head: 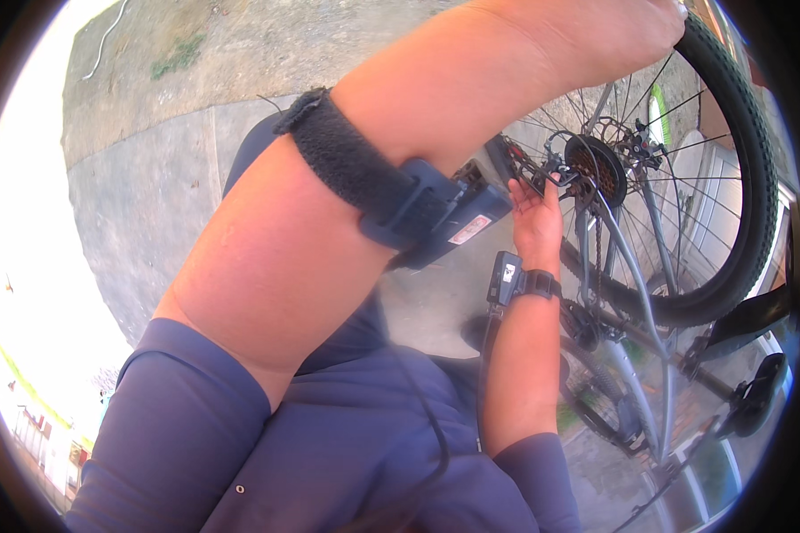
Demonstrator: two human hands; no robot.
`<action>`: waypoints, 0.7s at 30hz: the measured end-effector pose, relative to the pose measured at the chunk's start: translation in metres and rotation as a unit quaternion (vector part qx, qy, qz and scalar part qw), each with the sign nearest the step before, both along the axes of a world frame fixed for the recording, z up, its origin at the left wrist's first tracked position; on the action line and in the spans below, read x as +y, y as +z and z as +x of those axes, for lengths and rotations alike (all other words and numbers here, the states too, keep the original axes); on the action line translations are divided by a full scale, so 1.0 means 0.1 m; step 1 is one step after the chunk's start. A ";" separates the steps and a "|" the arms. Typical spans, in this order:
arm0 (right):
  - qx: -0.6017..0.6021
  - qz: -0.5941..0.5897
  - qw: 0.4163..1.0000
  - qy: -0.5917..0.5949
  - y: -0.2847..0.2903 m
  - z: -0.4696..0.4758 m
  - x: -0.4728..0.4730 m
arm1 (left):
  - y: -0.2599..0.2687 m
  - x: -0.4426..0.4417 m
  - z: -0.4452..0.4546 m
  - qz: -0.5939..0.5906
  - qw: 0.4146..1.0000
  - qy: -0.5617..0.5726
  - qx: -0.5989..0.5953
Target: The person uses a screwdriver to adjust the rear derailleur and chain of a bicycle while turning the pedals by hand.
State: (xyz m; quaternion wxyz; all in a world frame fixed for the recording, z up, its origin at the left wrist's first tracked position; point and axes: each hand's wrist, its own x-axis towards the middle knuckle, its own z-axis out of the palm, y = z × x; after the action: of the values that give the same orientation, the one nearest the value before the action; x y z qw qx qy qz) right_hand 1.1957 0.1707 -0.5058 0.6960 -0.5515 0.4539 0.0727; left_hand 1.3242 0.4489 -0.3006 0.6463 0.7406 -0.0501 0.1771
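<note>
My left arm crosses close in front of the camera, a black strap (367,160) with a small dark device (457,226) around it. The left hand (617,36) is at the upper edge against the knobbly rear tyre (757,160) of a bicycle; most of its fingers are cut off. Lower down, my right hand (535,210) is palm up, fingers loosely curled. Its thumb is at the rear derailleur (557,170), beside the cassette (593,170). Whether the fingers grip it is unclear. A second strapped device (507,276) sits on the right wrist.
The bicycle's grey frame (630,266) runs down the right side to its black saddle (760,396). A disc brake caliper (643,146) sits at the hub. A cable (433,413) hangs over my dark blue shirt (347,426). Concrete ground (140,200) spreads out at the left.
</note>
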 end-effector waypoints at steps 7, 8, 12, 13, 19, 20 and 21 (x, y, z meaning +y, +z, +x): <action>0.039 -0.155 0.987 0.025 0.04 0.05 -0.04 | -0.03 -0.02 0.04 0.008 1.000 -0.002 0.008; 0.037 -0.152 0.987 0.027 0.05 0.05 -0.04 | -0.03 -0.02 0.04 0.007 1.000 0.004 0.006; 0.035 -0.149 0.988 0.035 0.08 0.06 -0.05 | -0.06 -0.10 0.02 0.013 0.998 0.051 -0.023; 0.033 -0.147 0.988 0.037 0.09 0.05 -0.05 | -0.07 -0.12 0.03 0.017 0.998 0.056 -0.017; 0.055 -0.155 0.982 0.090 0.31 -0.14 -0.18 | -0.21 -0.12 0.23 -0.016 0.999 0.008 -0.027; 0.049 -0.154 0.982 0.099 0.37 -0.19 -0.22 | -0.22 -0.14 0.26 -0.021 0.999 -0.003 -0.025; 0.042 -0.154 0.981 0.112 0.43 -0.25 -0.27 | -0.23 -0.15 0.29 -0.025 0.999 -0.014 -0.022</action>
State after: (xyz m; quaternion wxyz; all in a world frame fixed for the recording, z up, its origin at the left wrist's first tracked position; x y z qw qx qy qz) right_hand 1.1703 0.1438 -0.4629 0.5707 -0.6961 0.4234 0.1024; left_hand 1.3529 0.4339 -0.3233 0.6661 0.7191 -0.0704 0.1853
